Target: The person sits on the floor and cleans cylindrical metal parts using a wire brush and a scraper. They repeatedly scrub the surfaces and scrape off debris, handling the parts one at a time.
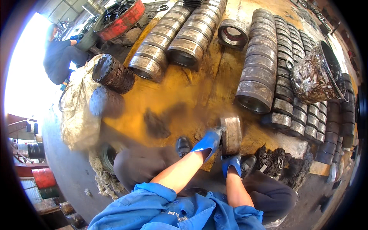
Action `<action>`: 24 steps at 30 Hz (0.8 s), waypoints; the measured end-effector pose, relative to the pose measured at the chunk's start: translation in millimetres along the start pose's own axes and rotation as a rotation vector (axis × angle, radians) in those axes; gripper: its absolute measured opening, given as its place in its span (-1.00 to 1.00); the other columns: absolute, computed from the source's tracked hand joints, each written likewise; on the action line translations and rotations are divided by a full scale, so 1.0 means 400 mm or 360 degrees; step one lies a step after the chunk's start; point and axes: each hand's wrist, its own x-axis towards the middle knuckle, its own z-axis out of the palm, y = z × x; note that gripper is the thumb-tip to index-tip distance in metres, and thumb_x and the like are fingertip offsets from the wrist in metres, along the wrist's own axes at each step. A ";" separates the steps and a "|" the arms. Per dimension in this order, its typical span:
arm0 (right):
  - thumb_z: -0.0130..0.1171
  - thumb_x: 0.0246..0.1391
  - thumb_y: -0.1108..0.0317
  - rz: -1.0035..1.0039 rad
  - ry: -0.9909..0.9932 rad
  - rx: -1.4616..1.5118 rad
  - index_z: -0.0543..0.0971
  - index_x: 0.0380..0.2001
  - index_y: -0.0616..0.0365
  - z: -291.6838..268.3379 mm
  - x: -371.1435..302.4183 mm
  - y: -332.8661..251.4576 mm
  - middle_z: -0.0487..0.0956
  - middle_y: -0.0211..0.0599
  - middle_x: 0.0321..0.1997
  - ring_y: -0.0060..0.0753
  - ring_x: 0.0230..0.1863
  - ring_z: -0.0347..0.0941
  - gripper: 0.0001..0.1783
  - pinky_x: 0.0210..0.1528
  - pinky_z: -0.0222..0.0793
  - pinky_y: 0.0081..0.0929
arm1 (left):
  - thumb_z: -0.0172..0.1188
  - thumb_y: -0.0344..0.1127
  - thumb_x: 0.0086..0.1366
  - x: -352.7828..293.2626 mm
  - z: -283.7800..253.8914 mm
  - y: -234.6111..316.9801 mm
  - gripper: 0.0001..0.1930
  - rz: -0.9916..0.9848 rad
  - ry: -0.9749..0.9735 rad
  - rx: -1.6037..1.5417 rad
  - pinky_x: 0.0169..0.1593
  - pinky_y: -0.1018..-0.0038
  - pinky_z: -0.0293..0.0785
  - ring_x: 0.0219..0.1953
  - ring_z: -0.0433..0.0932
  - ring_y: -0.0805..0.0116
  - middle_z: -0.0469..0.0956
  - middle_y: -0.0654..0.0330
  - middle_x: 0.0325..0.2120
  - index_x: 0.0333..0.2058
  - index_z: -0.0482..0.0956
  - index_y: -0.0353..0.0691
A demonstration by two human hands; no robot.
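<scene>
A thick metal ring (232, 135) stands on its edge on the oily yellow work surface, between my shoes. My left hand (213, 138), in a blue and grey glove, holds its left side. Gloved the same way, my right hand (232, 164) grips the ring's near lower end. The fingers of both hands are partly hidden by the gloves' cuffs and the ring. A single ring (233, 33) lies farther off, and a long row of rings (257, 57) stretches away to the right.
Two more ring rows (153, 50) lie at the far left. A dirty bucket (316, 74) sits on stacked rings (281, 113) at right. Dark grimy rags (274, 163) lie beside my right shoe. A whitish sack (78, 109) is at left; a person (63, 57) sits beyond.
</scene>
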 end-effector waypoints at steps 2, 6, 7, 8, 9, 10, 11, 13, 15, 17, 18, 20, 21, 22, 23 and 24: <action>-0.02 0.41 -0.01 -0.0009 0.0011 0.0015 0.50 0.20 0.15 0.009 0.012 -0.009 0.59 -0.18 0.21 -0.16 0.11 0.54 -0.48 0.11 0.49 -0.29 | 0.38 0.00 0.32 -0.045 0.056 0.027 -0.53 -0.0144 -0.0004 0.0048 -0.18 0.18 0.58 -0.26 0.67 0.19 0.73 0.07 -0.20 -0.01 0.67 -0.28; 0.06 0.35 -0.04 -0.0018 0.0037 -0.0105 0.52 0.20 0.12 0.017 0.051 0.005 0.60 -0.17 0.20 -0.16 0.12 0.54 -0.45 0.13 0.49 -0.30 | 0.37 0.07 0.31 -0.092 0.095 0.083 -0.42 -0.0391 0.0096 0.0208 -0.11 0.13 0.59 -0.18 0.68 0.09 0.71 0.00 -0.11 0.09 0.61 -0.31; 0.08 0.33 -0.05 -0.0017 0.0035 -0.0143 0.52 0.20 0.11 0.022 0.060 0.006 0.60 -0.17 0.20 -0.16 0.12 0.54 -0.44 0.14 0.48 -0.30 | 0.37 0.07 0.31 -0.115 0.110 0.116 -0.41 -0.0440 0.0204 0.0335 -0.09 0.13 0.59 -0.17 0.68 0.07 0.71 -0.02 -0.10 0.10 0.61 -0.31; 0.09 0.32 -0.06 -0.0019 0.0034 -0.0195 0.53 0.19 0.11 0.027 0.068 0.009 0.60 -0.17 0.20 -0.16 0.13 0.54 -0.44 0.14 0.48 -0.30 | 0.37 0.07 0.32 -0.100 0.095 0.112 -0.41 -0.0357 0.0224 0.0481 -0.06 0.12 0.58 -0.14 0.67 0.06 0.70 -0.03 -0.09 0.11 0.61 -0.32; 0.11 0.30 -0.07 -0.0025 0.0030 -0.0265 0.53 0.19 0.10 0.033 0.078 0.010 0.61 -0.16 0.20 -0.16 0.13 0.54 -0.43 0.15 0.48 -0.30 | 0.37 0.07 0.32 -0.083 0.079 0.108 -0.40 -0.0276 0.0256 0.0629 -0.03 0.11 0.57 -0.11 0.67 0.05 0.69 -0.05 -0.08 0.11 0.60 -0.32; 0.13 0.29 -0.07 -0.0029 0.0022 -0.0350 0.54 0.19 0.09 0.040 0.090 0.011 0.61 -0.16 0.20 -0.16 0.13 0.55 -0.42 0.16 0.48 -0.30 | 0.37 0.07 0.32 -0.062 0.059 0.109 -0.38 -0.0305 0.0259 0.0622 -0.01 0.10 0.57 -0.10 0.67 0.04 0.68 -0.05 -0.06 0.14 0.58 -0.33; 0.15 0.27 -0.08 -0.0058 0.0033 -0.0452 0.54 0.19 0.09 0.049 0.098 0.003 0.61 -0.16 0.20 -0.16 0.14 0.55 -0.41 0.16 0.48 -0.30 | 0.36 0.08 0.33 -0.044 0.045 0.110 -0.37 -0.0342 0.0247 0.0635 0.00 0.09 0.57 -0.08 0.66 0.03 0.67 -0.06 -0.04 0.16 0.56 -0.33; 0.19 0.24 -0.10 -0.0129 0.0062 -0.0710 0.55 0.19 0.07 0.071 0.122 -0.010 0.62 -0.15 0.19 -0.16 0.14 0.55 -0.39 0.17 0.47 -0.30 | 0.34 0.09 0.34 -0.007 0.015 0.113 -0.33 -0.0420 0.0222 0.0664 0.03 0.08 0.56 -0.05 0.66 0.02 0.66 -0.08 0.00 0.21 0.51 -0.33; 0.22 0.21 -0.12 -0.0250 0.0071 -0.1163 0.56 0.19 0.06 0.121 0.141 -0.025 0.62 -0.15 0.19 -0.16 0.15 0.55 -0.38 0.19 0.47 -0.30 | 0.32 0.10 0.35 0.025 -0.003 0.122 -0.30 -0.0495 0.0206 0.0678 0.06 0.07 0.55 -0.01 0.65 0.01 0.64 -0.10 0.04 0.26 0.47 -0.33; 0.26 0.18 -0.13 -0.0385 0.0055 -0.1758 0.56 0.19 0.05 0.200 0.175 -0.031 0.63 -0.14 0.19 -0.16 0.16 0.55 -0.36 0.20 0.47 -0.31 | 0.29 0.12 0.37 0.071 -0.051 0.156 -0.28 -0.0456 0.0209 0.0644 0.10 0.08 0.52 0.04 0.61 0.01 0.59 -0.09 0.09 0.28 0.41 -0.32; 0.28 0.16 -0.14 -0.0433 0.0004 -0.2110 0.57 0.19 0.04 0.261 0.182 -0.024 0.63 -0.14 0.19 -0.16 0.16 0.55 -0.35 0.20 0.47 -0.31 | 0.27 0.13 0.37 0.087 -0.104 0.187 -0.27 -0.0362 0.0260 0.0571 0.12 0.08 0.51 0.06 0.59 0.01 0.56 -0.09 0.11 0.30 0.38 -0.31; 0.31 0.13 -0.16 -0.0516 -0.0095 -0.2688 0.58 0.18 0.03 0.406 0.232 0.000 0.63 -0.13 0.18 -0.16 0.17 0.55 -0.33 0.22 0.46 -0.31 | 0.24 0.15 0.39 0.160 -0.194 0.269 -0.24 -0.0114 0.0315 0.0433 0.16 0.09 0.47 0.11 0.54 0.01 0.51 -0.09 0.16 0.33 0.32 -0.30; 0.33 0.12 -0.17 -0.0542 -0.0159 -0.2883 0.58 0.18 0.02 0.485 0.261 0.024 0.64 -0.13 0.18 -0.16 0.17 0.55 -0.32 0.22 0.46 -0.31 | 0.22 0.16 0.40 0.196 -0.233 0.314 -0.23 0.0037 0.0328 0.0372 0.18 0.10 0.46 0.14 0.52 0.01 0.48 -0.09 0.18 0.34 0.29 -0.30; 0.35 0.10 -0.17 -0.0594 -0.0236 -0.2981 0.59 0.18 0.01 0.580 0.297 0.054 0.64 -0.13 0.18 -0.16 0.18 0.55 -0.31 0.23 0.46 -0.31 | 0.20 0.17 0.40 0.241 -0.270 0.368 -0.22 0.0202 0.0330 0.0312 0.20 0.10 0.44 0.16 0.50 0.02 0.46 -0.09 0.20 0.35 0.26 -0.29; 0.37 0.09 -0.18 -0.0656 -0.0276 -0.2797 0.59 0.18 0.01 0.656 0.349 0.073 0.64 -0.12 0.18 -0.16 0.18 0.55 -0.30 0.23 0.46 -0.31 | 0.18 0.18 0.41 0.304 -0.272 0.428 -0.21 0.0331 0.0277 0.0256 0.22 0.11 0.42 0.19 0.48 0.02 0.43 -0.09 0.22 0.37 0.23 -0.29; 0.27 0.18 -0.16 -0.0709 -0.0426 -0.2392 0.56 0.20 0.05 0.722 0.362 0.126 0.62 -0.12 0.19 -0.17 0.18 0.53 -0.33 0.24 0.43 -0.32 | 0.17 0.19 0.42 0.324 -0.321 0.494 -0.20 0.0481 0.0310 0.0175 0.24 0.11 0.41 0.21 0.45 0.02 0.40 -0.09 0.25 0.38 0.20 -0.28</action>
